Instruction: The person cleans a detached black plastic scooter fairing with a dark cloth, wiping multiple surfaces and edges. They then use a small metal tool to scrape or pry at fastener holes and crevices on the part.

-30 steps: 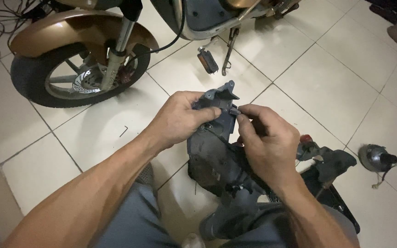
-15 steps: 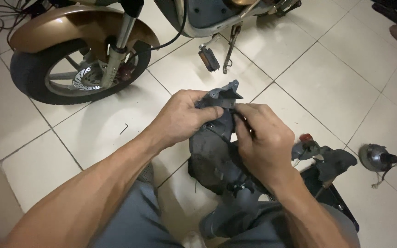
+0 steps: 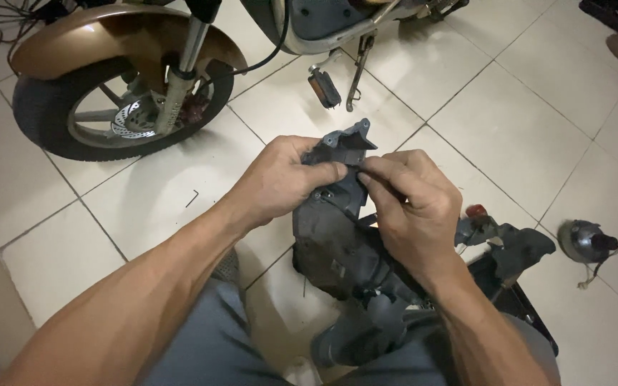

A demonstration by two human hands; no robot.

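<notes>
Dark grey plastic housing (image 3: 334, 236) sits between both hands above the person's lap. Left hand (image 3: 277, 182) reaches in from the left, knuckles up, fingers curled closed around the housing's upper edge, thumb pressed across its top. Right hand (image 3: 413, 207) comes from the right, fingers bent, fingertips pinching the same edge just beside the left thumb. Beyond the hands stands a motorbike front wheel (image 3: 119, 107).

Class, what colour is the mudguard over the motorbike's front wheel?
The mudguard is a glossy bronze-brown, seen best in the head view.
</notes>
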